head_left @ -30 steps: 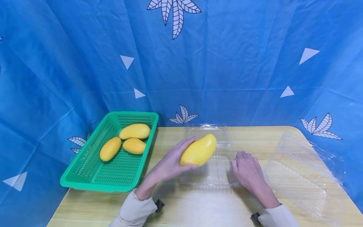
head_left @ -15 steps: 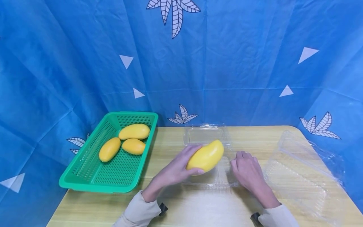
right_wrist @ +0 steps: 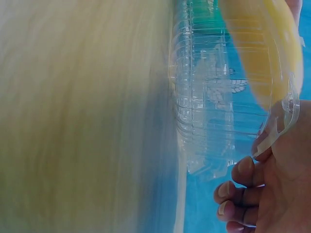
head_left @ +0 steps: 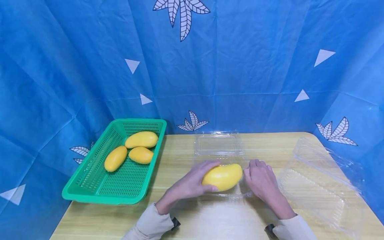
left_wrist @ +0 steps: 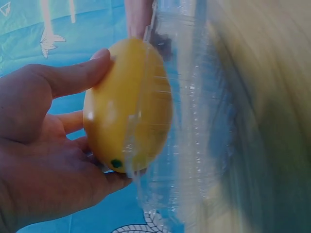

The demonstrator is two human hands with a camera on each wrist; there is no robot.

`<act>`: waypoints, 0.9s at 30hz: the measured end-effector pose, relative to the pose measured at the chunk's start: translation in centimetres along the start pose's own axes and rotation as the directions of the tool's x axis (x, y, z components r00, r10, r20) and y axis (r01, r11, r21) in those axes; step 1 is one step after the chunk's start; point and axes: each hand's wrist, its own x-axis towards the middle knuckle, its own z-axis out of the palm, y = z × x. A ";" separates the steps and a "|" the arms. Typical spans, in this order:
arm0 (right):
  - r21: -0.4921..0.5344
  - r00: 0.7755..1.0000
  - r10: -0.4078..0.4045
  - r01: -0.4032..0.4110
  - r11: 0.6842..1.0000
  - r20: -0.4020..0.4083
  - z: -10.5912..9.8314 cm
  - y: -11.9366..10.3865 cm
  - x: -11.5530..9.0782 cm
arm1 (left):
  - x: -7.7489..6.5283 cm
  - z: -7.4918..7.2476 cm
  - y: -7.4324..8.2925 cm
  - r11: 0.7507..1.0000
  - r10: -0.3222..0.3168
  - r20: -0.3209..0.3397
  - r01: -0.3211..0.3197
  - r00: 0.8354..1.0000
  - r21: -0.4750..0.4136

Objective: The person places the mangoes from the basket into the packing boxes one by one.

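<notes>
A big yellow mango (head_left: pixel 223 177) lies sideways in my left hand (head_left: pixel 192 181), gripped between thumb and fingers. It is low over the near half of a clear plastic clamshell box (head_left: pixel 219 144), whose lid is folded back flat toward the rear. Seen from the left wrist, the mango (left_wrist: pixel 129 107) has a green spot at one end, and its lower side is partly below the box rim. My right hand (head_left: pixel 261 180) pinches the right side rim of the box (right_wrist: pixel 199 92) between thumb and forefinger, the other fingers curled.
To the left stands a green perforated basket (head_left: pixel 120 188) holding three yellow mangoes (head_left: pixel 141 139). Another clear plastic box (head_left: pixel 315 193), opened, lies at the right edge of the wooden table (head_left: pixel 216 221). A blue patterned cloth (head_left: pixel 255 66) hangs behind.
My left hand has carried the mango right and down, from above the box to its near half, turning it closer to level. The right hand has stayed at the rim.
</notes>
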 end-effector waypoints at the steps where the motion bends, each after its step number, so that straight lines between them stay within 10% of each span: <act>1: -0.001 1.000 0.001 -0.001 1.000 0.001 0.0 0.0 0.0 | 0.0 0.1 -0.1 1.000 -0.003 0.006 0.003 1.000 -0.002; 27: 0.031 1.000 0.007 -0.007 0.999 0.005 0.2 0.0 0.1 | 0.1 1.4 -0.6 0.989 -0.060 0.098 0.046 0.993 0.141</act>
